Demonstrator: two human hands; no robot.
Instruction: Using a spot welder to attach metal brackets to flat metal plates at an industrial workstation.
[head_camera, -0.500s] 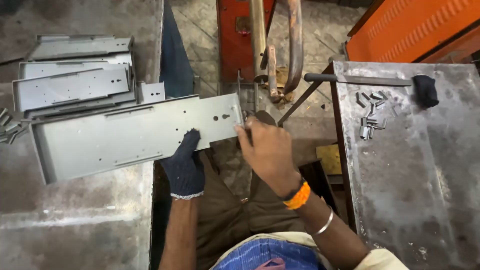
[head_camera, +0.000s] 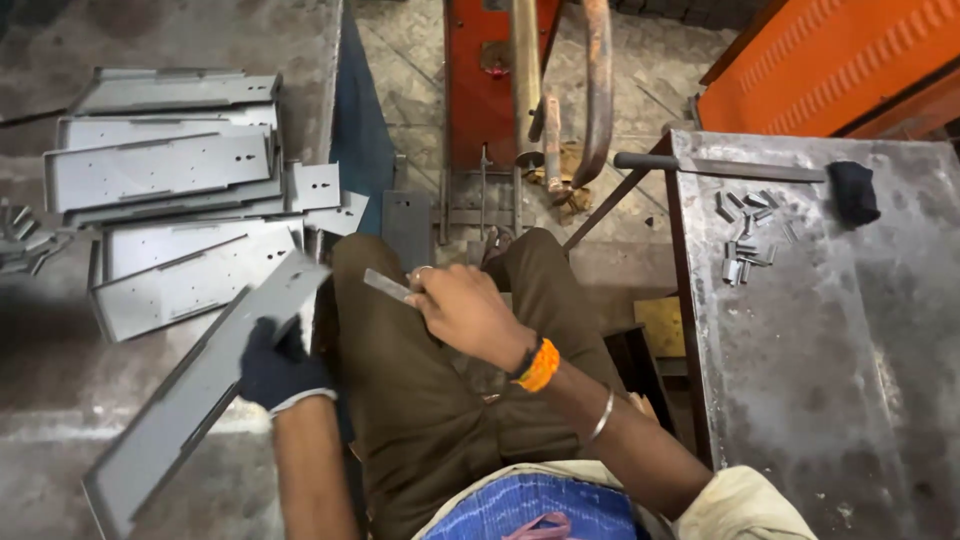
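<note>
Gripping a long grey panel (head_camera: 190, 390) tilted off the left bench, gloved left hand (head_camera: 278, 368) is clenched on its edge | right hand (head_camera: 462, 312) pinches a small strip (head_camera: 387, 287) over the lap | panel stack (head_camera: 160, 170) behind; clips (head_camera: 745, 240) loose on right table (head_camera: 850, 380)

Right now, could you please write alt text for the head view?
A seated person's gloved left hand grips a long grey metal panel tilted beside their lap, while the bare right hand holds a small flat metal strip. Similar panels lie stacked at left.
</note>
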